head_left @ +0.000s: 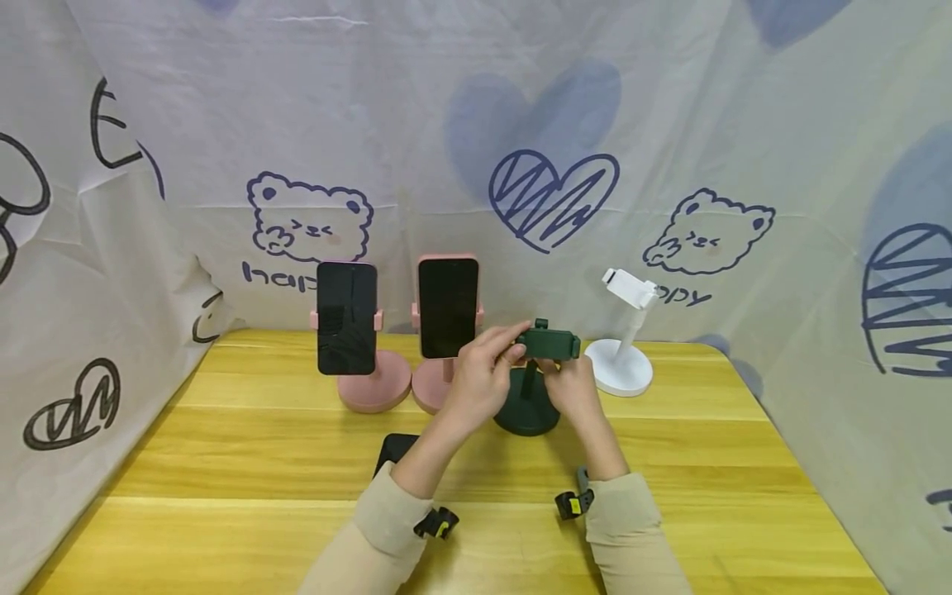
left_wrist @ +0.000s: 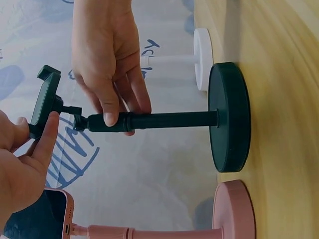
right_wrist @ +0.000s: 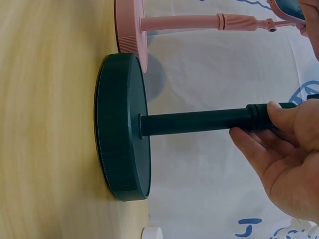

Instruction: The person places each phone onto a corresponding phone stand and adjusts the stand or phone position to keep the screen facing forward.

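A dark green phone stand (head_left: 527, 406) stands upright on the wooden table, its clamp head tilted and holding no phone. My left hand (head_left: 479, 376) pinches that clamp (left_wrist: 46, 97) between thumb and fingers. Lower down, my right hand (head_left: 571, 384) grips the collar near the top of the stand's post (left_wrist: 169, 120), thumb on one side and fingers on the other. In the right wrist view the round base (right_wrist: 124, 129) sits flat on the table, and the clamp is out of frame.
Two pink stands (head_left: 374, 384) to the left hold dark-screened phones (head_left: 346, 318). A white stand (head_left: 620, 368) with no phone is at the right. Another phone (head_left: 395, 450) lies on the table (head_left: 283, 496), partly behind my left forearm. A patterned cloth hangs behind.
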`<state>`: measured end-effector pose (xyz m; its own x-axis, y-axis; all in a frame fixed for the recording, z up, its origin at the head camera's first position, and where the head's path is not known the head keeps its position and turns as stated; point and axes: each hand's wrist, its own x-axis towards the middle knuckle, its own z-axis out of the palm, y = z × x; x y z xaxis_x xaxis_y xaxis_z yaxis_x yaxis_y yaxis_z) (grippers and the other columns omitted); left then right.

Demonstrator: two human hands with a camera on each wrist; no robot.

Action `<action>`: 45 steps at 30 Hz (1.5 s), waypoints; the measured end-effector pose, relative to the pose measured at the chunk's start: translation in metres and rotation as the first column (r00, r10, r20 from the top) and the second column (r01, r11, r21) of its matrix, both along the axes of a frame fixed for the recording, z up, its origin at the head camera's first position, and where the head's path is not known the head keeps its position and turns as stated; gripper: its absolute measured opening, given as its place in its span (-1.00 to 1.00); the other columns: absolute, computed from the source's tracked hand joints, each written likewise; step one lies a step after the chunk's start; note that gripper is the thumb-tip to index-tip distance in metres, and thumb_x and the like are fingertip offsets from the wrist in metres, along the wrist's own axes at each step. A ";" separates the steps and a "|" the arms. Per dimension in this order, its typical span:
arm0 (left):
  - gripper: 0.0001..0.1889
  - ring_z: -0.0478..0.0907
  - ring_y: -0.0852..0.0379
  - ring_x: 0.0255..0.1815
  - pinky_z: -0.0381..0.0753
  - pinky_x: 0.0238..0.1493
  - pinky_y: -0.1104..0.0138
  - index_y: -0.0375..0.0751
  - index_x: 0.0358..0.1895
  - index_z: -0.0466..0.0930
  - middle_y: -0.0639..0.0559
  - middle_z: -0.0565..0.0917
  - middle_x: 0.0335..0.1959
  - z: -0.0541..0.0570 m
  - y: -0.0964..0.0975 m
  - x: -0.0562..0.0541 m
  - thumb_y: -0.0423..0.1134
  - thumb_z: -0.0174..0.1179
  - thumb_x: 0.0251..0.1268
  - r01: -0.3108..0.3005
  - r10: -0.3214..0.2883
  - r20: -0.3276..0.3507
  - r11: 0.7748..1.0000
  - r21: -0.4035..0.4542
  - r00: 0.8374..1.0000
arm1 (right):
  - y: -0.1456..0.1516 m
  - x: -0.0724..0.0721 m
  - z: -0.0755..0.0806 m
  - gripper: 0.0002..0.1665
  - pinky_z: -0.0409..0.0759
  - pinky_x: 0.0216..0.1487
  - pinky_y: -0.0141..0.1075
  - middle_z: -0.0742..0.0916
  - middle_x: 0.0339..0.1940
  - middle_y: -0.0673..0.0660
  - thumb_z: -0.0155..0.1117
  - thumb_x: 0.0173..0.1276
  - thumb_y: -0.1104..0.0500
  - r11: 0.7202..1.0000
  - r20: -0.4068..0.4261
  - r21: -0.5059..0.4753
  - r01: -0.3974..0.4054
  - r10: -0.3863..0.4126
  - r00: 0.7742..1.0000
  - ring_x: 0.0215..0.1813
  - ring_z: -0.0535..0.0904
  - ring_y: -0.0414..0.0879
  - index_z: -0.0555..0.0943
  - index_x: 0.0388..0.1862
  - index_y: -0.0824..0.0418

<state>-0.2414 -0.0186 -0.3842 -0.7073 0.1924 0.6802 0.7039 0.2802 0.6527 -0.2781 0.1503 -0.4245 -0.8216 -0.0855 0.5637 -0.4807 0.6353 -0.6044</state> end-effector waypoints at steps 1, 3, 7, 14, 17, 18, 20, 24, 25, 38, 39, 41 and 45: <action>-0.63 0.75 -0.07 -0.18 0.78 -0.08 0.34 -0.40 0.31 0.60 -0.27 0.69 0.06 0.000 -0.001 0.000 -0.43 0.15 0.53 0.004 -0.004 -0.004 1.000 -0.005 1.000 | 0.000 0.000 0.000 -0.80 0.70 -0.17 0.19 0.77 -0.25 0.43 0.28 0.47 0.39 1.000 0.006 0.002 0.000 0.000 1.000 -0.18 0.73 0.34 0.63 -0.01 0.50; -0.63 0.76 -0.07 -0.18 0.77 -0.08 0.37 -0.40 0.31 0.60 -0.27 0.69 0.05 0.001 -0.002 -0.001 -0.44 0.15 0.52 0.014 -0.014 -0.006 1.000 -0.011 1.000 | 0.000 0.000 0.001 -0.80 0.70 -0.17 0.18 0.76 -0.25 0.44 0.28 0.47 0.39 1.000 0.013 0.006 0.000 0.000 1.000 -0.19 0.73 0.33 0.63 -0.02 0.51; -0.63 0.75 -0.06 -0.18 0.77 -0.09 0.37 -0.38 0.32 0.60 -0.26 0.69 0.05 0.002 -0.004 0.000 -0.43 0.15 0.53 0.011 -0.011 0.003 1.000 -0.012 1.000 | 0.000 0.000 0.003 -0.81 0.69 -0.17 0.18 0.76 -0.26 0.43 0.28 0.46 0.39 1.000 0.031 0.014 0.002 -0.003 1.000 -0.21 0.72 0.31 0.63 -0.04 0.51; -0.62 0.72 -0.01 -0.19 0.76 -0.15 0.31 -0.30 0.33 0.61 -0.20 0.69 0.05 0.002 -0.003 0.003 -0.36 0.18 0.53 -0.045 0.045 0.038 0.999 -0.009 0.998 | 0.003 0.001 0.009 -0.68 0.71 -0.04 0.17 0.77 -0.07 0.43 0.32 0.48 0.31 0.999 0.138 0.008 -0.036 0.035 0.990 -0.04 0.73 0.31 0.63 0.13 0.47; -0.62 0.73 -0.02 -0.17 0.76 -0.13 0.32 -0.32 0.34 0.60 -0.20 0.69 0.04 0.002 -0.003 0.003 -0.35 0.17 0.54 -0.043 0.043 0.051 0.999 -0.014 0.998 | 0.006 0.006 0.013 -0.57 0.70 0.06 0.17 0.74 0.09 0.40 0.34 0.49 0.25 0.998 0.198 -0.009 -0.070 0.070 0.978 0.09 0.70 0.31 0.59 0.27 0.40; -0.62 0.73 -0.02 -0.17 0.76 -0.13 0.32 -0.32 0.34 0.60 -0.21 0.69 0.04 0.002 -0.003 0.003 -0.35 0.17 0.54 -0.042 0.043 0.053 0.999 -0.017 0.998 | 0.007 0.008 0.015 -0.53 0.70 0.09 0.17 0.72 0.14 0.40 0.35 0.49 0.23 0.997 0.215 -0.024 -0.079 0.082 0.973 0.14 0.69 0.31 0.57 0.31 0.38; -0.62 0.73 -0.01 -0.18 0.75 -0.14 0.33 -0.32 0.34 0.60 -0.20 0.69 0.02 0.002 -0.003 0.003 -0.34 0.17 0.54 -0.042 0.043 0.057 0.999 -0.022 0.997 | 0.010 0.011 0.017 -0.49 0.69 0.15 0.19 0.69 0.21 0.39 0.35 0.50 0.20 0.995 0.233 -0.040 -0.091 0.098 0.967 0.22 0.65 0.31 0.54 0.35 0.34; -0.61 0.71 0.02 -0.20 0.72 -0.18 0.35 -0.28 0.35 0.60 -0.17 0.69 0.01 0.002 -0.003 0.004 -0.32 0.18 0.55 -0.051 0.054 0.068 0.998 -0.039 0.996 | 0.016 0.018 0.021 -0.46 0.64 0.21 0.24 0.65 0.26 0.38 0.39 0.49 0.16 0.994 0.246 -0.062 -0.094 0.107 0.963 0.31 0.59 0.33 0.51 0.37 0.30; -0.61 0.70 0.02 -0.20 0.71 -0.20 0.36 -0.26 0.35 0.60 -0.16 0.69 0.01 0.002 -0.003 0.004 -0.31 0.18 0.55 -0.054 0.057 0.072 0.998 -0.043 0.996 | 0.018 0.019 0.021 -0.46 0.63 0.22 0.26 0.65 0.27 0.37 0.39 0.48 0.15 0.994 0.245 -0.055 -0.092 0.103 0.964 0.33 0.58 0.32 0.52 0.36 0.28; -0.61 0.65 0.08 -0.24 0.63 -0.27 0.39 -0.19 0.37 0.60 -0.11 0.69 -0.01 0.004 -0.004 0.007 -0.31 0.17 0.56 -0.058 0.064 0.089 0.997 -0.059 0.994 | 0.040 0.045 0.019 -0.16 0.54 0.31 0.25 0.50 0.44 0.43 0.43 0.45 -0.02 0.978 0.352 0.193 -0.083 0.010 0.936 0.40 0.48 0.37 0.35 0.50 0.40; -0.61 0.65 0.08 -0.24 0.63 -0.27 0.39 -0.19 0.37 0.60 -0.10 0.69 -0.01 0.004 -0.004 0.007 -0.31 0.17 0.56 -0.061 0.067 0.087 0.996 -0.061 0.994 | 0.041 0.046 0.018 -0.13 0.52 0.33 0.26 0.49 0.45 0.45 0.43 0.45 -0.03 0.973 0.363 0.216 -0.087 0.003 0.932 0.42 0.46 0.38 0.33 0.51 0.42; -0.61 0.65 0.07 -0.24 0.64 -0.26 0.39 -0.20 0.37 0.60 -0.11 0.69 -0.02 0.005 -0.004 0.008 -0.31 0.17 0.56 -0.067 0.072 0.082 0.996 -0.066 0.994 | 0.044 0.050 0.017 -0.04 0.47 0.37 0.28 0.45 0.49 0.46 0.43 0.44 -0.05 0.963 0.389 0.250 -0.099 -0.006 0.921 0.44 0.42 0.39 0.26 0.57 0.43; -0.61 0.66 0.08 -0.23 0.66 -0.23 0.38 -0.21 0.37 0.59 -0.12 0.69 0.00 0.004 -0.004 0.007 -0.30 0.17 0.57 -0.065 0.072 0.086 0.995 -0.075 0.994 | 0.050 0.059 0.012 0.03 0.40 0.42 0.31 0.39 0.52 0.49 0.45 0.40 -0.08 0.941 0.448 0.313 -0.127 -0.029 0.893 0.48 0.36 0.42 0.22 0.58 0.45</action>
